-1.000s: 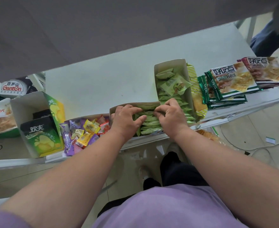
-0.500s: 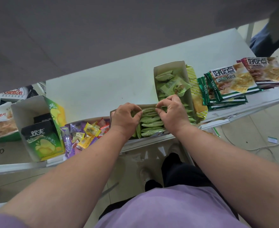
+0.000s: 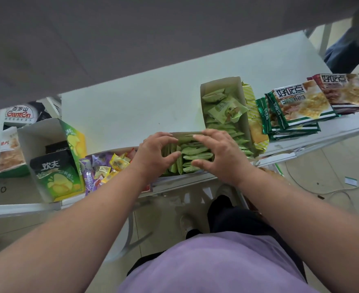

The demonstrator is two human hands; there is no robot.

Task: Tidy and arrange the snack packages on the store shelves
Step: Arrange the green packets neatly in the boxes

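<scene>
Both hands in the front box (image 3: 187,134) of green sachets (image 3: 192,156), at the shelf (image 3: 119,111) front edge, centre. Left hand (image 3: 153,154): fingers curled over the left end of the row, thumb pressing into upright sachets, so grasping the packets. Right hand (image 3: 218,153): fingers bent over the right end, thumb under at the near side, clamping the same row from the other side. Sachets at left standing on edge, the rest lying flat and stacked; mixed orientation.

Step in hand, by judgement: squaring up the row inside the box. To do well: squeeze from both ends evenly, tip the upright ones to match the rest, keep the box from sliding off the shelf lip. Light pressure only; thin foil packs likely to crumple or pop out.

Second box (image 3: 221,85) behind and to the right, same green sachets, one loose pack (image 3: 227,108) on top, probably next to straighten. Mixed candy (image 3: 104,166) just left of left hand, chip box (image 3: 53,166) further left, biscuit packs (image 3: 301,102) stacked at right.
</scene>
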